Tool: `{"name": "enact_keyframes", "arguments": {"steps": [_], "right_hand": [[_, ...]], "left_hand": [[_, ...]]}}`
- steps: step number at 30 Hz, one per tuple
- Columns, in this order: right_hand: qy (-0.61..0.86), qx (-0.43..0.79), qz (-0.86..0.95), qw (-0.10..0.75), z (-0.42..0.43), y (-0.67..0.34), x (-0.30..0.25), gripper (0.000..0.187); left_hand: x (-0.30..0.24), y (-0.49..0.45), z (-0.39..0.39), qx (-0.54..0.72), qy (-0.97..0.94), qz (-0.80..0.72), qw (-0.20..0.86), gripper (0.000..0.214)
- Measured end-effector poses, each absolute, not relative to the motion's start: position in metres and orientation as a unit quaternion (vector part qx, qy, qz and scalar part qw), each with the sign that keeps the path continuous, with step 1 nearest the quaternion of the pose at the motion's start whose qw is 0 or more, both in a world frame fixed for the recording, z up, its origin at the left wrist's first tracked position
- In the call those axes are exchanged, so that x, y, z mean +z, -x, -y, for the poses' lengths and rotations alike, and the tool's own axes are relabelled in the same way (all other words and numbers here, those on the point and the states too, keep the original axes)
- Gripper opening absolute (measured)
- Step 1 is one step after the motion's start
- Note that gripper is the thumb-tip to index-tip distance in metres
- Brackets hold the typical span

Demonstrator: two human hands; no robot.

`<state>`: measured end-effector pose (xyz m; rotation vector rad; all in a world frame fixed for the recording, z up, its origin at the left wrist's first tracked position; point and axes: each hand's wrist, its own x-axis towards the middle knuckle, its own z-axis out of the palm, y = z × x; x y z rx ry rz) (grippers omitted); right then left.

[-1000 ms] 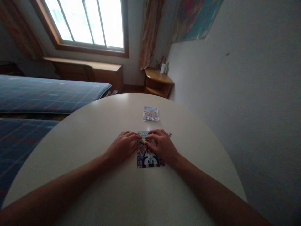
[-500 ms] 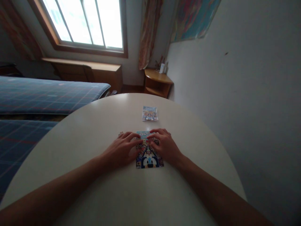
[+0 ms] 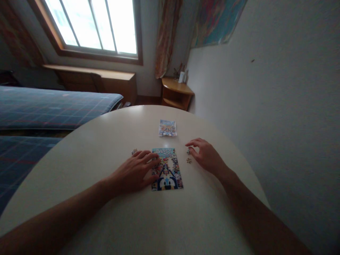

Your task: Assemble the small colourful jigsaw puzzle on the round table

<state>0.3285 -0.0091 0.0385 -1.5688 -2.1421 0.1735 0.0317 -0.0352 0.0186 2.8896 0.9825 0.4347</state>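
A small colourful jigsaw puzzle [image 3: 168, 170] lies flat on the round white table [image 3: 138, 219]. My left hand [image 3: 134, 171] rests on the puzzle's left edge, fingers spread flat. My right hand [image 3: 205, 154] is off to the puzzle's right, thumb and fingers curled over a loose puzzle piece [image 3: 188, 151]; whether it grips the piece is unclear. A second loose piece [image 3: 188, 160] lies just beside that hand. Another loose piece [image 3: 134, 151] sits by my left fingertips. A small picture card [image 3: 167, 128] lies farther back on the table.
A grey wall [image 3: 278, 106] runs close along the table's right side. Beds with blue plaid covers [image 3: 53, 106] stand to the left. A wooden corner shelf [image 3: 176, 92] and a window [image 3: 92, 24] are at the back.
My right hand has left the puzzle and moved right to the loose pieces. The left hand stays on the puzzle's left edge. The top of the puzzle is now uncovered.
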Motion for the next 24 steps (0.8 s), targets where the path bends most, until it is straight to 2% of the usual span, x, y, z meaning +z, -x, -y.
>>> {"name": "enact_keyframes", "arguments": {"steps": [4,8,11,16,24], "right_hand": [[0.633,0.097,0.747,0.176,0.004,-0.358,0.046,0.016],[0.616,0.125,0.762,0.156,0.005,-0.359,0.046,0.017],[0.593,0.131,0.780,0.149,0.007,-0.352,0.044,0.020],[0.579,0.128,0.792,0.144,0.006,-0.348,0.041,0.021],[0.587,0.128,0.784,0.156,0.006,-0.348,0.037,0.013]], "left_hand": [[0.016,-0.027,0.029,0.158,-0.924,-0.347,0.018,0.042],[0.019,-0.007,0.017,0.189,-0.867,-0.459,-0.040,0.035],[0.023,0.010,0.010,0.159,-0.823,-0.542,-0.056,0.036],[0.025,0.021,0.005,0.098,-0.811,-0.577,0.034,0.034],[0.021,0.024,-0.004,0.135,-0.819,-0.549,0.101,0.030]]}}
